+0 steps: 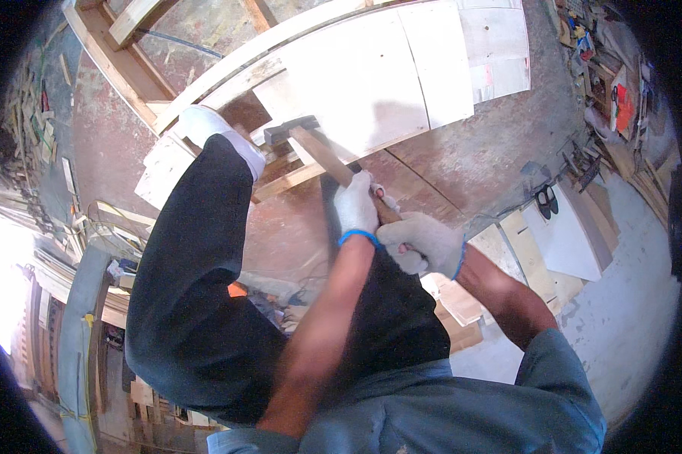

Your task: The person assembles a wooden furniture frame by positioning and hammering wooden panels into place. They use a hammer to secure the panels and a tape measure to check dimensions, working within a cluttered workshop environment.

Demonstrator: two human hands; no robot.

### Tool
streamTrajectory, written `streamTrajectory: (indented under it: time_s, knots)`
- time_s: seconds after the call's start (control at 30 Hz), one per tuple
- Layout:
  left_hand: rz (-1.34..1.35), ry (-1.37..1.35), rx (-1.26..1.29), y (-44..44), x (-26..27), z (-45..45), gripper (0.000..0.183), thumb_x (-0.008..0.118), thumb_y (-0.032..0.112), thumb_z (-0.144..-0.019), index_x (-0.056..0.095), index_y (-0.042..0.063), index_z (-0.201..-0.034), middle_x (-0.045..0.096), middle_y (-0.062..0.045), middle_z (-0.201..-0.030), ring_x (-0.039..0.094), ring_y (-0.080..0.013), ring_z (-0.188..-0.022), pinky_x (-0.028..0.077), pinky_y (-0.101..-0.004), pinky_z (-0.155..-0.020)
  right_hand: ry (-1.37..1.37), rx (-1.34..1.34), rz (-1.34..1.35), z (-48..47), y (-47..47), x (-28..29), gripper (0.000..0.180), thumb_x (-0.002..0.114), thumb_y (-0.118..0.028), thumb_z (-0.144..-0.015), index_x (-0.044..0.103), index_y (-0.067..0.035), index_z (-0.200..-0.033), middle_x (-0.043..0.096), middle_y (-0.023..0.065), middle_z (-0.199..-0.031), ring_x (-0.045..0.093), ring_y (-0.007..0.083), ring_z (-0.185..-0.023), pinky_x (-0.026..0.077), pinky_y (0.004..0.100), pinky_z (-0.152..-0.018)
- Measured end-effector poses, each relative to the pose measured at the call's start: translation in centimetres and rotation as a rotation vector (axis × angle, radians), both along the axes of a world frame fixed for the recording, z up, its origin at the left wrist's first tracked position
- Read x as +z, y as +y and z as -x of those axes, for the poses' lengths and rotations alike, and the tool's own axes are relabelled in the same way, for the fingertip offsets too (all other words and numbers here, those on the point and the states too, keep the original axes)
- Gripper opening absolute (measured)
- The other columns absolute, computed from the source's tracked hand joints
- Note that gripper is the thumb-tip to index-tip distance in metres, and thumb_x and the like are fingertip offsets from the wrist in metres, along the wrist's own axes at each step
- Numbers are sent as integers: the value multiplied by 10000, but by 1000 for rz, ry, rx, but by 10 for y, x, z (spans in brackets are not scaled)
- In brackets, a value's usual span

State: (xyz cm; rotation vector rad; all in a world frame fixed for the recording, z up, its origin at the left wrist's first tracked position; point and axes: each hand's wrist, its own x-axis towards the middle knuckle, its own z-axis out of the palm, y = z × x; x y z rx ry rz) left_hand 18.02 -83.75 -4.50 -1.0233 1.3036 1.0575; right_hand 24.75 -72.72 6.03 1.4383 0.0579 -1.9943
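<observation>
Both of my hands wear white knit gloves with blue cuffs. My left hand [356, 207] is closed around the wooden handle of a hammer [322, 152], a little below its dark metal head. Just behind it, my right hand [423, 243] grips the lower end of the same handle. The hammer head is over an opening in a wooden frame [295, 179], near the edge of white-faced boards [363, 68] that lie across the frame. My foot, in a white covering [216, 127], rests on the frame to the left of the hammer head.
Another timber frame [119, 74] lies at upper left. Scrap wood [29, 130] is heaped at far left. Black shoes [547, 201] sit on a white panel [562, 238] at right. Tools and wood pieces line the upper right. A long grey beam [80, 335] stands at lower left.
</observation>
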Motion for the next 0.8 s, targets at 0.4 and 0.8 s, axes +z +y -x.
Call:
streamTrajectory:
  time_s: [0.4, 0.8]
  knots:
    - [-92, -210, -72, -9, 29, 65, 146, 571, 232, -907, 539, 104, -845, 506, -31, -659, 527, -215, -515, 471, -389, -478, -210, -150, -122, 51, -49, 17, 199, 670, -160, -854, 511, -105, -748, 465, -11, -576, 397, 97, -384, 260, 265, -338]
    - [-169, -325, -139, -49, 9, 98, 135, 578, 243, -924, 543, 113, -923, 490, 2, -619, 505, -172, -497, 464, -343, -464, -210, -379, -245, 91, -100, 18, 176, 665, -179, -860, 556, -123, -734, 505, -28, -586, 467, 88, -424, 328, 247, -376]
